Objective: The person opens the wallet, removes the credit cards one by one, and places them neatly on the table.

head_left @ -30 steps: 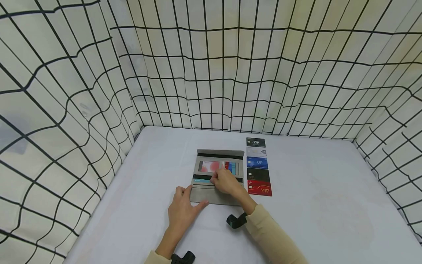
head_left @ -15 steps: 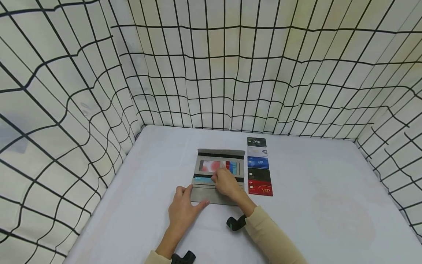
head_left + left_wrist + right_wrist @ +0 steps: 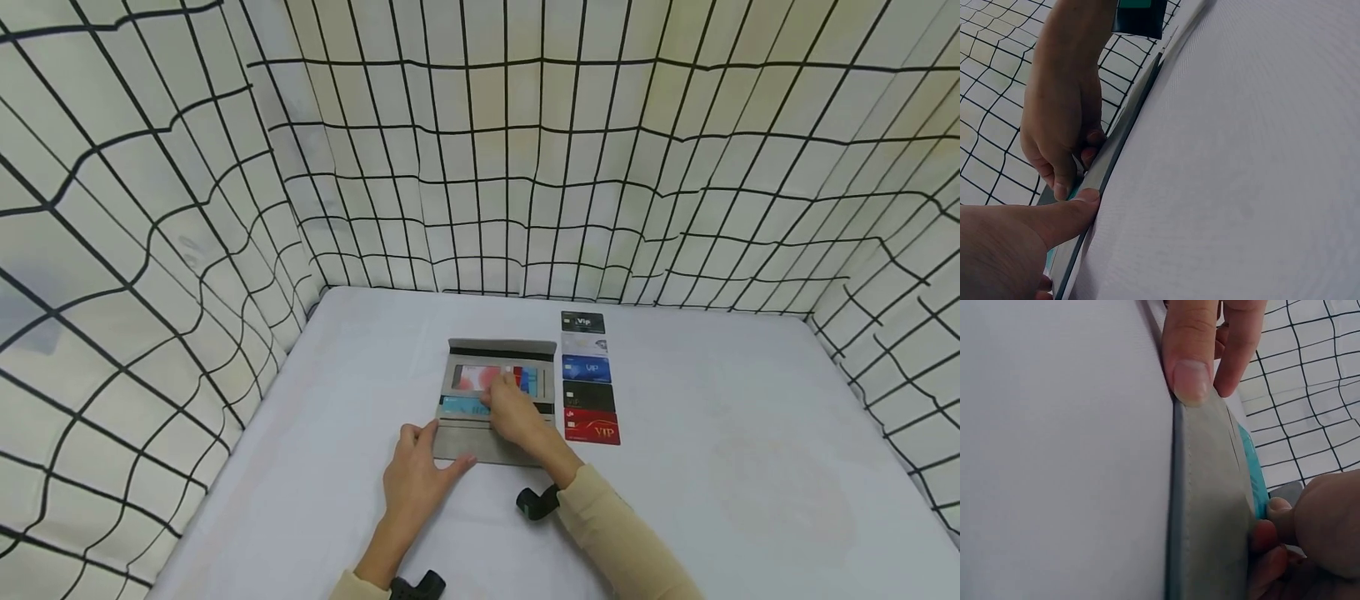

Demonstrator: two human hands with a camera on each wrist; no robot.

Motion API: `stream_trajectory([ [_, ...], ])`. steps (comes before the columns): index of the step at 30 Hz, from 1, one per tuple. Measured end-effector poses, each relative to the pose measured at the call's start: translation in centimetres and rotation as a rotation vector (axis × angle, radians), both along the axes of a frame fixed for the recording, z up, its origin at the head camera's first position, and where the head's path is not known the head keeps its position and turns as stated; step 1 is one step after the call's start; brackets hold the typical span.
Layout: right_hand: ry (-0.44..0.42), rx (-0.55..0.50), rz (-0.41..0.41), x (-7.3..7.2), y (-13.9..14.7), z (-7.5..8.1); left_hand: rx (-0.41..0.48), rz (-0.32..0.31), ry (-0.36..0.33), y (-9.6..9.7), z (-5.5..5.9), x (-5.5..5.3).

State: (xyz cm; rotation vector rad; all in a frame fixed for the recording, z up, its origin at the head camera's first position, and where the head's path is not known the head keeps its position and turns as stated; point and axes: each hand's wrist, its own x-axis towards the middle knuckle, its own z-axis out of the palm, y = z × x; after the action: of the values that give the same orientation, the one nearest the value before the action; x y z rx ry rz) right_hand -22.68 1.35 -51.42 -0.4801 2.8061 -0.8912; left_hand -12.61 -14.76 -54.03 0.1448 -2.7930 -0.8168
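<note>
A grey wallet [image 3: 465, 446] lies unfolded on the white table, with a pink-and-white card [image 3: 472, 378] behind its window. My right hand [image 3: 517, 417] pinches a light blue card [image 3: 459, 406] that sticks partway out of a wallet slot; its thumb and fingertips meet at the card in the right wrist view, where the teal edge [image 3: 1252, 472] shows. At the wallet's near left corner, my left hand [image 3: 416, 475] steadies it with the thumb spread along the front edge and the fingers at the left side. The card's lower part is hidden in the slot.
Right of the wallet several cards lie in a column, from a black Vip card [image 3: 582, 322] at the far end to a red VIP card [image 3: 592, 427] nearest me. Black netting [image 3: 480, 179] over white sheeting encloses the table's back and sides.
The light blue card has slid farther up out of its slot, away from me, with my right hand pinching it. My left hand has stayed at the wallet's corner.
</note>
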Motion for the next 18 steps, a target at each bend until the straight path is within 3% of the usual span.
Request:
stream_trajectory([
  [9,-0.036,-0.007,0.083,-0.41,0.64,0.36,-0.008,0.006,0.021,-0.07,-0.17,0.08],
  [18,-0.043,-0.033,0.063,-0.32,0.65,0.45,0.003,0.009,0.019,-0.02,-0.18,0.06],
])
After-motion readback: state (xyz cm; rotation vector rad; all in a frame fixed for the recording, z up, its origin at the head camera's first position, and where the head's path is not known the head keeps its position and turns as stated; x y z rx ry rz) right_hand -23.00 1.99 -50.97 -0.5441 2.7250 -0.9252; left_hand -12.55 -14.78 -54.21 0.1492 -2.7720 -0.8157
